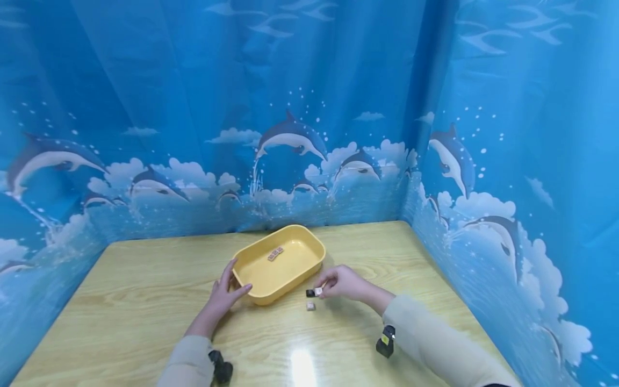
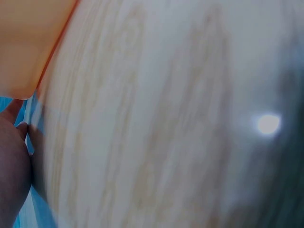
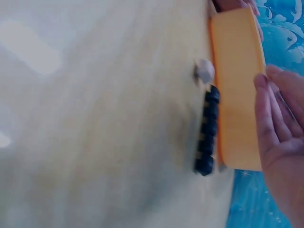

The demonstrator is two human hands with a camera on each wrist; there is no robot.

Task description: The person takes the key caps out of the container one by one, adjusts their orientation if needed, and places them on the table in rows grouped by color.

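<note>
Head view, left to right: left hand (image 1: 226, 293) rests with straight fingers against the near-left corner of yellow tray (image 1: 309, 264), thumb on the rim, grasping nothing. Tray sits mid-table on wooden table (image 1: 145, 301), small pink tiles (image 1: 275, 253) inside toward 12 o'clock. Right hand (image 1: 340, 282), at the tray's 4 o'clock, pinches a small white piece (image 1: 318, 291) beside a black piece (image 1: 310, 293). A loose pale cube (image 1: 310, 306) lies just at 6 o'clock of them.

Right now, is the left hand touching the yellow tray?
Touching. In the head view the left hand rests its thumb and fingers on the near-left corner of the yellow tray, with no gap visible.
</note>
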